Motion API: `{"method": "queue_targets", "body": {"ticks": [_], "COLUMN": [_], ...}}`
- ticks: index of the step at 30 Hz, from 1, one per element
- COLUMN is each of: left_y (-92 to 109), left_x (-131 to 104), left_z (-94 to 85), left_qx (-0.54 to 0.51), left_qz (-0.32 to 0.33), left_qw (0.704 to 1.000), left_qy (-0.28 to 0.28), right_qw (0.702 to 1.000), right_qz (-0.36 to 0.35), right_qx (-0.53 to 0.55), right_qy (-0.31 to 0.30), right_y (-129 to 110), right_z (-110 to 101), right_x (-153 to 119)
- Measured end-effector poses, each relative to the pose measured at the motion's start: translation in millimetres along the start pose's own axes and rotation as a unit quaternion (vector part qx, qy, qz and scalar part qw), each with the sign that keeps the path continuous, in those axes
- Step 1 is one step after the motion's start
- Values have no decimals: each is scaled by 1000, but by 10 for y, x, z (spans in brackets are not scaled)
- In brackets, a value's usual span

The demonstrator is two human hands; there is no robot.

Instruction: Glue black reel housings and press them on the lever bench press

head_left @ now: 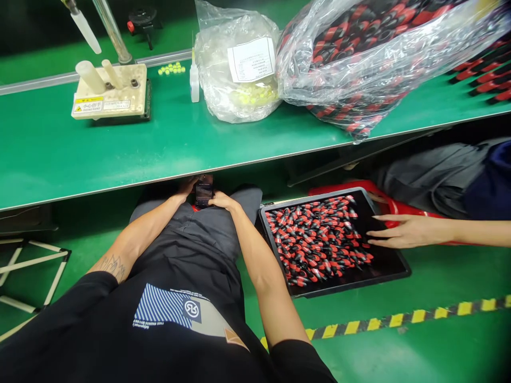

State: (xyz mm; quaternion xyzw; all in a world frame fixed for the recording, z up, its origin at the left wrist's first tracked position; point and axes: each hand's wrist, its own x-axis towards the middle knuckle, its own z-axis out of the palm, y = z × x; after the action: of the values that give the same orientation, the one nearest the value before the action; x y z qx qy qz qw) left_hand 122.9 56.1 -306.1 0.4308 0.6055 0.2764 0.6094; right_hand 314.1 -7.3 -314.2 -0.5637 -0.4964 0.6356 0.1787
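A dark phone with its screen lit is held low over my lap, just below the bench's front edge. My left hand is at the phone's left side, its fingers partly hidden by the bench edge and the phone. On the phone's lower right side, my right hand has its fingers curled against the edge, the thumb near the screen.
Right of my legs, a black tray holds many red-and-black parts; another person's hand reaches over it. The green bench bears a fixture block, a bottle and two plastic bags.
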Motion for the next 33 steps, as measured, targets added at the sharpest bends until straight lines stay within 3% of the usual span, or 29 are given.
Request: {"method": "queue_targets", "body": {"ticks": [6,15,25,33], "left_y": [-7,9,83,109], "left_x": [-4,85,50,-14], "left_z": [27,101,64,30], "left_qx": [12,67,84,66], "left_qz": [38,95,95,91], "left_qw": [999,991,989,991], "left_qy": [9,66,79,70], "right_qw": [1000,997,990,991], "right_qz": [-2,-11,-44,-30], "right_qx": [29,72,131,119], "right_qy": [-11,-29,-33,-52], "right_y": [-6,-50,-128,-134], "right_z": [3,22,64,67], "right_x": [-9,-28,-195,-247]}}
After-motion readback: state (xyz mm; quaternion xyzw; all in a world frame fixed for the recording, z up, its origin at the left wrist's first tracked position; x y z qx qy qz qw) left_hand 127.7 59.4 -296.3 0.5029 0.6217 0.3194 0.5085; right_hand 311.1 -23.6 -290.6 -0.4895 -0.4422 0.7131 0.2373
